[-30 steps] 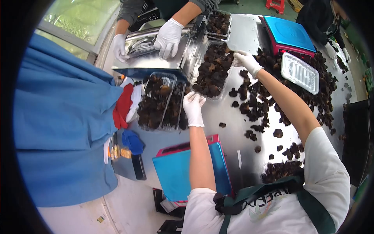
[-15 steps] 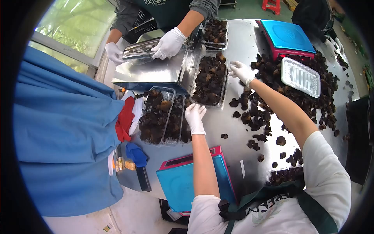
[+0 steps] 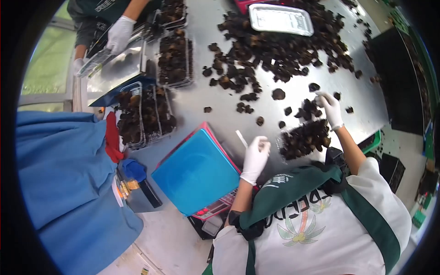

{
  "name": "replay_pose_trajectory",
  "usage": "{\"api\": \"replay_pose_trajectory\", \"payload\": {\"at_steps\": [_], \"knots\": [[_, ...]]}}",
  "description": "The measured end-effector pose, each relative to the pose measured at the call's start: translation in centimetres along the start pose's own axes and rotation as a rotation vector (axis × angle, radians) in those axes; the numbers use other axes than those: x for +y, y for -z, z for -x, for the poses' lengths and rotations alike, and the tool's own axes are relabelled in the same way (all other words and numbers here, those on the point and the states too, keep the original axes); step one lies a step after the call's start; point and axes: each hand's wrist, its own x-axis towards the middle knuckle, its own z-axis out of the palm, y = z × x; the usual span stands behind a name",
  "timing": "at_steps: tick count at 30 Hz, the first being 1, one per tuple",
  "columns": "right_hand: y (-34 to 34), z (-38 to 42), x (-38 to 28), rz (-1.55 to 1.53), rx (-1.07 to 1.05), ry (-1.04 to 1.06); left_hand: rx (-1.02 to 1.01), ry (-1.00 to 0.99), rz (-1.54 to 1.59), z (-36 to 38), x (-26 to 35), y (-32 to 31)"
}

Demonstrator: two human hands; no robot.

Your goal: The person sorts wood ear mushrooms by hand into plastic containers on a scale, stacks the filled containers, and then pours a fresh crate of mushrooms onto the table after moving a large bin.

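My left hand, in a white glove, hovers over the steel table with its fingers bunched together, between the blue-topped scale and a clear tray heaped with dark dried fungus. A thin white strip lies just beside its fingertips. My right hand, also gloved, is just beyond that tray, with its fingers closed on loose fungus pieces.
A big pile of loose fungus covers the far table, with an empty clear tray on it. Filled trays and another stand at left. A co-worker's gloved hand handles packaging. Blue cloth drapes the left side.
My view has swung down and right. Both hands left the filled trays at the far left and came back toward me. They are now at the tray beside the scale.
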Motion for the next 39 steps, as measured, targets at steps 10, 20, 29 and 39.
{"api": "replay_pose_trajectory", "payload": {"at_steps": [10,20,29,39], "knots": [[3.3,9.5,6.8,0.468,0.191,-0.144,0.047,-0.070,-0.298,0.7,-6.3,-6.1],[-4.5,6.8,-5.5,0.174,-0.024,0.135,0.310,-0.049,0.164,8.1,1.5,4.2],[-17.9,8.0,-7.2,-0.118,-0.731,0.048,0.793,0.174,0.134,17.6,-3.4,12.9],[-16.1,7.6,-4.2,-0.077,-0.725,0.051,1.454,-0.092,0.412,25.3,-5.6,15.7]]}}
